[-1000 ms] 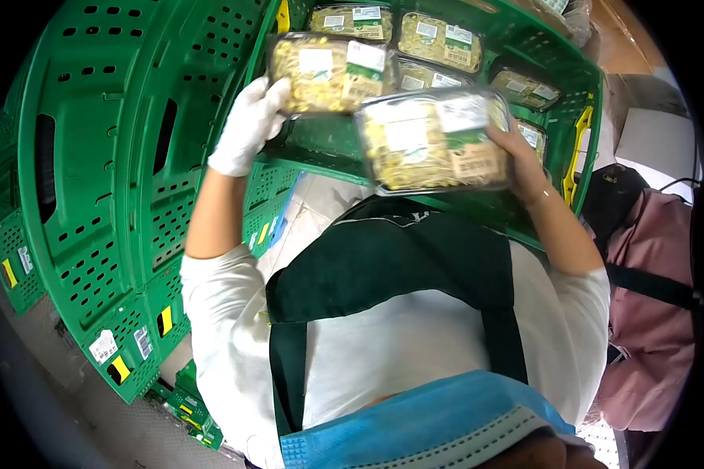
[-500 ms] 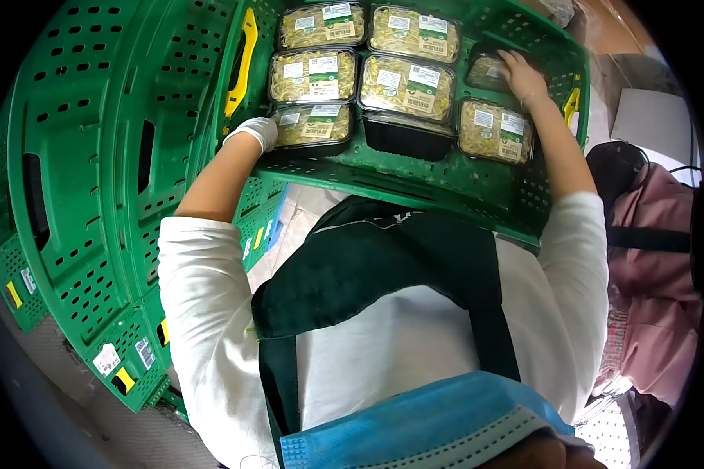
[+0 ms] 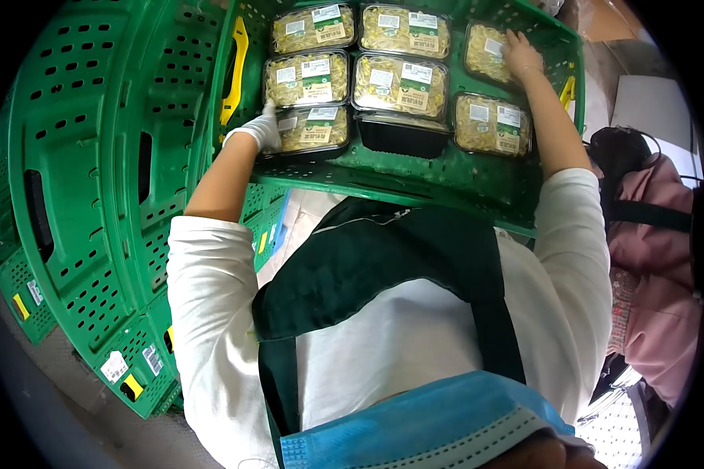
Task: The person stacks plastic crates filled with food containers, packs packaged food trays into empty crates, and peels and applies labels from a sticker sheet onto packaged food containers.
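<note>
Clear-lidded black trays of bean sprouts (image 3: 400,84) with labels sit in a green crate (image 3: 493,191). At the far right, my right hand (image 3: 524,59), bare, has its fingers over the right edge of a tray of bean sprouts (image 3: 485,53), gripping it. My left hand (image 3: 258,131), in a white glove, is at the left end of the front-left tray of bean sprouts (image 3: 314,130). Its thumb points up along the end; the other fingers are mostly hidden. Another tray of bean sprouts (image 3: 493,125) lies at the front right, untouched.
Another tray (image 3: 403,136) shows its black side under the middle one. Yellow handles (image 3: 235,70) mark the crate's ends. Large green crates (image 3: 94,195) stand at the left. Pink cloth (image 3: 657,273) and a white box (image 3: 653,113) are at the right.
The tray under my right hand was darker and lower in the corner; now it lies higher with its label visible. My left thumb has risen from the tray's end.
</note>
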`<action>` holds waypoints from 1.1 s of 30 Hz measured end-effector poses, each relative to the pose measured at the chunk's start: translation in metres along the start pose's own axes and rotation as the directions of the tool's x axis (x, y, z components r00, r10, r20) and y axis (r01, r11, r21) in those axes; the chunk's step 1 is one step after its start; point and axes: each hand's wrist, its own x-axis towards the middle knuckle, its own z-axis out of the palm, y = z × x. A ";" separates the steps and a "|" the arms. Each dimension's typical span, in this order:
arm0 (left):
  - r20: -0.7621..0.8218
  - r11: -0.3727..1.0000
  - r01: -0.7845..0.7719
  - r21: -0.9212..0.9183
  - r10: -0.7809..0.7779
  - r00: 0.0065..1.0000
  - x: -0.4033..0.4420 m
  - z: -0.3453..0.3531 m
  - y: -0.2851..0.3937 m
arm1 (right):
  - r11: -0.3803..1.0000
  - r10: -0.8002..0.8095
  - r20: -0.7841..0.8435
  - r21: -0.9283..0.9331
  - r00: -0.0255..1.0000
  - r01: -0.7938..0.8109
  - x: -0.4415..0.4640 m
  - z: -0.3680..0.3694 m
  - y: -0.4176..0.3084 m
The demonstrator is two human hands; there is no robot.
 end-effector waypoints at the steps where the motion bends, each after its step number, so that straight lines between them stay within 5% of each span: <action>1: 0.088 0.999 0.035 -0.042 -0.031 0.996 -0.045 -0.018 0.012 | 0.999 0.047 0.074 -0.011 0.996 -0.046 0.001 0.000 -0.008; 3: -0.007 0.960 -0.046 -0.275 0.046 0.999 -0.054 -0.025 0.000 | 1.000 -0.010 -0.034 -0.014 0.999 0.009 0.002 0.030 -0.013; 4: 0.057 0.982 -0.064 -0.175 0.075 0.996 -0.045 -0.026 -0.001 | 0.997 -0.045 -0.075 -0.060 0.996 0.041 -0.006 0.033 -0.019; 5: -0.081 0.992 -0.127 -0.003 0.126 0.989 -0.030 -0.021 -0.009 | 0.975 -0.131 -0.242 -0.208 0.961 0.081 -0.018 0.027 -0.026; 6: -0.201 0.971 -0.165 0.175 0.200 0.959 -0.015 -0.013 -0.016 | 0.975 -0.129 -0.231 -0.207 0.964 0.081 -0.029 0.009 -0.036; 7: -0.182 0.991 -0.118 0.058 0.126 0.975 -0.026 -0.017 -0.005 | 0.985 -0.161 -0.057 -0.074 0.985 0.157 -0.040 -0.021 -0.049; 8: -0.331 0.966 -0.134 0.223 0.204 0.921 -0.014 -0.011 -0.012 | 0.977 -0.210 0.107 0.070 0.972 0.203 -0.055 -0.042 -0.065; 10: -0.371 0.956 -0.109 0.274 0.209 0.905 -0.023 -0.014 0.000 | 0.867 -0.487 0.525 0.391 0.698 0.311 -0.090 -0.052 -0.096; 12: -0.373 0.960 -0.088 0.265 0.186 0.909 -0.030 -0.017 0.010 | 0.610 -0.773 0.473 0.373 0.422 0.699 -0.137 -0.053 -0.127; 14: -0.441 0.973 -0.123 0.195 0.198 0.876 -0.027 -0.010 0.000 | 0.591 -0.750 0.474 0.168 0.461 0.789 -0.165 -0.028 -0.156; 17: 0.106 0.991 0.076 0.113 -0.088 0.990 -0.033 -0.028 -0.005 | 0.366 -0.859 0.459 0.241 0.226 0.899 -0.197 -0.022 -0.159; 18: 0.110 0.990 0.074 0.120 -0.087 0.990 -0.044 -0.029 -0.004 | 0.338 -0.890 0.409 0.288 0.204 0.896 -0.204 -0.011 -0.153; 20: 0.035 0.999 -0.011 -0.031 0.012 0.999 -0.054 -0.026 0.000 | 0.341 -0.934 0.219 0.313 0.282 0.886 -0.213 -0.005 -0.144; 21: -0.165 0.978 -0.205 -0.036 0.197 0.966 -0.049 -0.018 -0.007 | 0.348 -0.931 0.224 0.311 0.288 0.884 -0.216 0.005 -0.146; 22: -0.329 0.971 -0.211 0.112 0.237 0.914 -0.044 -0.014 -0.014 | 0.446 -0.880 0.326 0.314 0.346 0.838 -0.216 0.015 -0.151; 24: -0.157 0.995 0.004 0.096 0.011 0.987 -0.047 -0.019 -0.006 | 0.594 -0.786 0.485 0.420 0.383 0.686 -0.202 0.001 -0.159; 25: -0.159 0.996 -0.004 0.093 0.019 0.987 -0.045 -0.020 -0.002 | 0.642 -0.756 0.548 0.516 0.358 0.567 -0.186 -0.022 -0.156; 26: -0.087 0.910 -0.085 0.405 0.131 0.988 -0.035 -0.018 -0.004 | 0.658 -0.753 0.538 0.615 0.378 0.434 -0.164 -0.035 -0.151; 27: 0.013 0.722 -0.169 0.671 0.217 0.976 -0.023 -0.016 -0.005 | 0.657 -0.726 0.462 0.683 0.509 0.318 -0.132 -0.033 -0.136; 28: -0.030 0.701 -0.157 0.695 0.246 0.969 -0.012 -0.012 -0.007 | 0.847 -0.495 0.427 0.432 0.757 0.311 -0.105 -0.060 -0.121; 29: -0.136 0.782 -0.132 0.609 0.267 0.954 -0.020 -0.013 0.005 | 0.892 -0.262 0.197 0.423 0.945 0.160 -0.071 -0.046 -0.094; 30: -0.245 0.853 -0.115 0.509 0.272 0.931 -0.037 -0.016 0.025 | 0.934 -0.151 0.033 0.331 0.988 0.132 -0.033 -0.032 -0.052; 33: -0.388 0.929 -0.246 0.275 0.341 0.856 -0.083 -0.020 0.068 | 0.986 0.140 0.145 0.072 0.979 -0.152 0.008 -0.027 0.011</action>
